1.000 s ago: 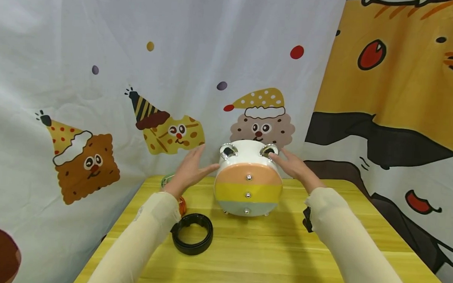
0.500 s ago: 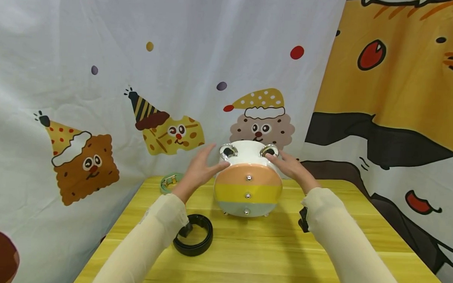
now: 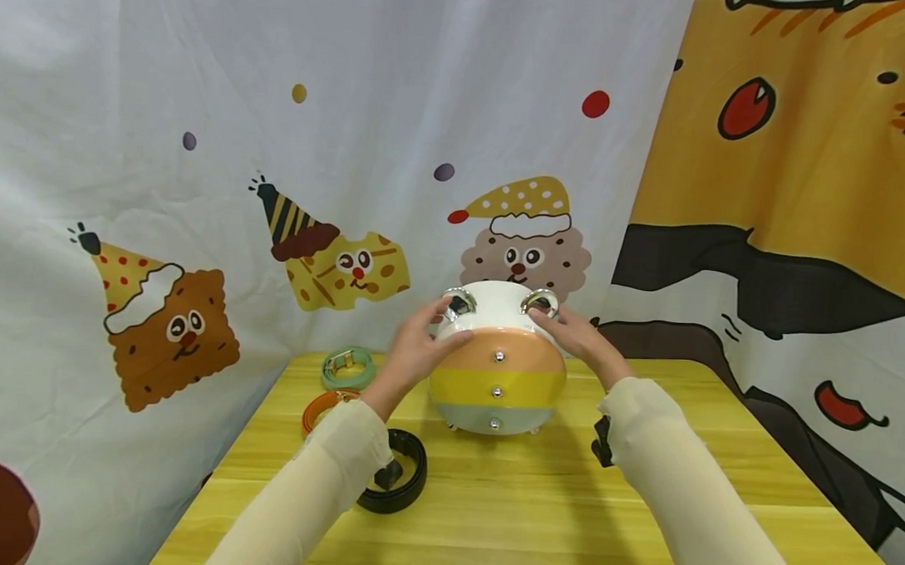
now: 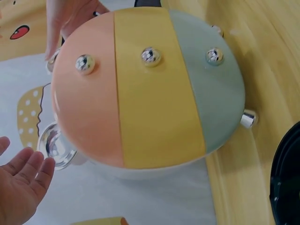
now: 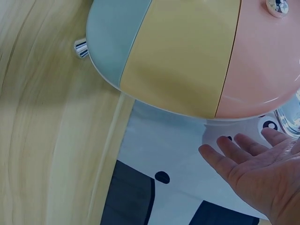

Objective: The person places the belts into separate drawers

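A frog-like storage box (image 3: pixel 497 384) stands upright on the table. Its front has orange, yellow and grey-green drawer bands, each with a round silver knob, and two shiny silver eyes (image 3: pixel 542 302) sit on its white top. My left hand (image 3: pixel 412 356) is at the box's upper left, thumb and fingers spread and relaxed, fingertips close to the left eye; contact is unclear. On the upper right, my right hand (image 3: pixel 583 341) has its thumb in front of the right eye. The right wrist view shows its fingers extended beside the box (image 5: pixel 178 61), holding nothing.
To the left lie a coiled black belt (image 3: pixel 414 491), an orange belt (image 3: pixel 310 412) and a green belt (image 3: pixel 370 371). The left forearm partly covers the black and orange ones. Behind the wooden table (image 3: pixel 519 518) hangs a cartoon-print curtain (image 3: pixel 382 147).
My left hand has moved right and inward to the box's left side, uncovering the green and orange belts. My right hand has shifted slightly left, closer to the right eye. The box stays put.
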### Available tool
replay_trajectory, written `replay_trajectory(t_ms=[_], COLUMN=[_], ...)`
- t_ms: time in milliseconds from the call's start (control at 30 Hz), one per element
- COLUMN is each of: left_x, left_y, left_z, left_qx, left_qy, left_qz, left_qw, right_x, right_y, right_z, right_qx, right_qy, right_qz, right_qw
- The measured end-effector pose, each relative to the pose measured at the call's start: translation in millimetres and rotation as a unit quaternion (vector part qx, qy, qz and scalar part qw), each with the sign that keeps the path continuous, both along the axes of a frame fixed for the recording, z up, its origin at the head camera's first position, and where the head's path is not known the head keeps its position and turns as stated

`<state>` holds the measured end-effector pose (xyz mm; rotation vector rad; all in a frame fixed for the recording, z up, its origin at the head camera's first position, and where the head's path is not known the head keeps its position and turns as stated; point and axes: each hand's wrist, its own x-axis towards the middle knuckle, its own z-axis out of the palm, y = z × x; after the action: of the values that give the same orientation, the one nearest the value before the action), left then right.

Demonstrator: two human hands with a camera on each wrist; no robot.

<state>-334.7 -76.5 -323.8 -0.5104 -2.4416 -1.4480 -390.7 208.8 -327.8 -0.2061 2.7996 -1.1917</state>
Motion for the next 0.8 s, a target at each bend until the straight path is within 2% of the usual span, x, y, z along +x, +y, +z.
replay_trajectory(t_ms=[100,333,567,800], left_x=[-0.1,1.1,5.1,7.4], left_y=[4.2,13.8,25.0,38.3], left_z=[-6.0,-19.8,-34.3,-48.0], left_qx=[0.007,0.057,0.079,0.098], left_qy=[0.005,0.024,0.005,0.009], left_qz=[-0.002,-0.021,-0.016,-0.011], left_qw=[1.0,0.9979,0.9967,0.9951], right_x=[-1.1,-1.9,-0.4,0.1], right_y=[0,0,-3,-3], right_z=[-1.2,-2.9,-4.4,-6.0], right_qx=[-0.006,-0.006,-0.035,-0.063], right_qy=[-0.005,-0.018,-0.042,-0.035], right_qz=[0.0,-0.002,-0.011,0.0], right_qw=[1.0,0.9998,0.9984,0.9974])
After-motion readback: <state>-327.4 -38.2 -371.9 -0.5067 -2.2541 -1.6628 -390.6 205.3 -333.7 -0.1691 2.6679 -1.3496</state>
